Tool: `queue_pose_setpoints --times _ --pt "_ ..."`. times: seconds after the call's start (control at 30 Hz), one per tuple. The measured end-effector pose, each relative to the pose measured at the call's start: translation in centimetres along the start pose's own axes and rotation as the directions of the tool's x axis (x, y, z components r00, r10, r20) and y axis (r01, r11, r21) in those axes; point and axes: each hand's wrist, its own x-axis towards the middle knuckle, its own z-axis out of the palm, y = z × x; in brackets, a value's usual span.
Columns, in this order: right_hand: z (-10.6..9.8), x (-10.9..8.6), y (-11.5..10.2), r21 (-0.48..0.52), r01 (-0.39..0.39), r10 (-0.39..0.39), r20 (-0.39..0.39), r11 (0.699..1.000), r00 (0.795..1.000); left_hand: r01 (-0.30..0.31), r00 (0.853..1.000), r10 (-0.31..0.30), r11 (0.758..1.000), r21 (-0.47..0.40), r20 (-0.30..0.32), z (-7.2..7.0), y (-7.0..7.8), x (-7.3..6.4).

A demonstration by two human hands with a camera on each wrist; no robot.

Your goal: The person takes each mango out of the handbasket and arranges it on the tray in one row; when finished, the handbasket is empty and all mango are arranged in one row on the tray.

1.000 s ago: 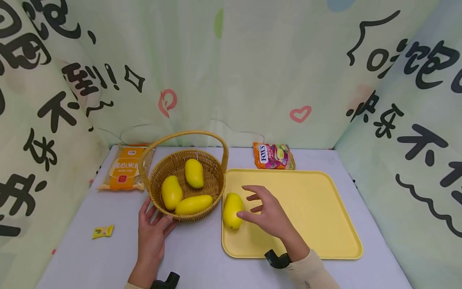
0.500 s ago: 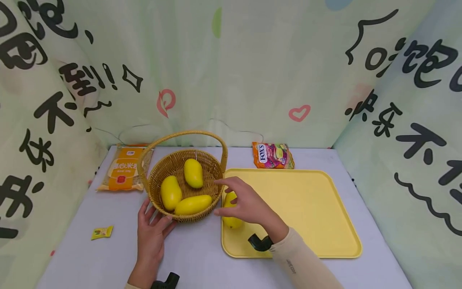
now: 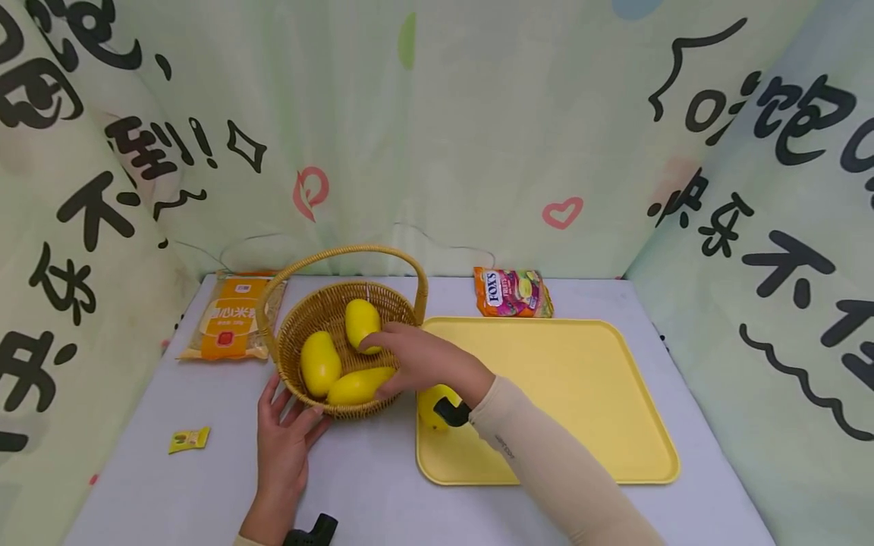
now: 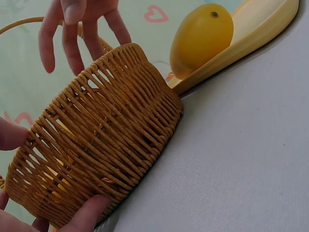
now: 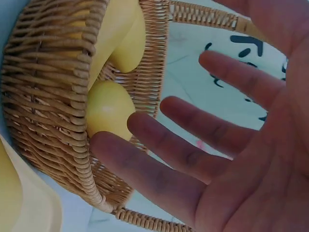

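Observation:
A brown wicker basket (image 3: 392, 299) with an arched handle holds three yellow mangoes: one at the back (image 3: 361, 317), one at the left (image 3: 320, 365) and one in front (image 3: 353, 387). My left hand (image 3: 283, 436) touches the basket's near left side, its fingers spread along the wicker wall. Over the basket's right rim reaches my right hand (image 3: 426, 356), fingers parted and nothing held, fingertips close to the back and front mangoes. Another mango (image 4: 203, 41) lies on the left end of the yellow tray (image 3: 546, 409), partly hidden by my right wrist in the head view.
An orange bag (image 3: 235, 318) lies behind the basket at the left, and a colourful candy bag (image 3: 514, 293) behind the tray. A small yellow packet (image 3: 189, 440) is at the front left. Printed curtains (image 3: 478, 152) enclose the table.
My right hand has moved left from above the mango on the tray to over the basket, fingers still parted. My left hand stays at the basket's side.

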Motion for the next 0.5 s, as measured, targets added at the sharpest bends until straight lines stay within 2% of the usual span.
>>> queue_pose_setpoints --times 0.13,0.3,0.5 --pt "-0.5 1.6 -0.2 -0.044 0.045 -0.040 0.115 0.998 0.993 0.003 1.000 -0.003 1.000 0.003 0.001 0.0 0.0 0.0" --pt "-0.9 3.5 -0.6 -0.081 0.112 -0.089 0.254 0.990 0.963 0.005 1.000 -0.005 1.000 -0.005 0.003 -0.1 -0.1 0.1" --pt "-0.5 4.9 -1.2 -0.110 0.076 -0.033 0.345 0.991 0.938 0.004 1.000 -0.004 1.000 -0.007 0.006 0.0 0.0 0.0"
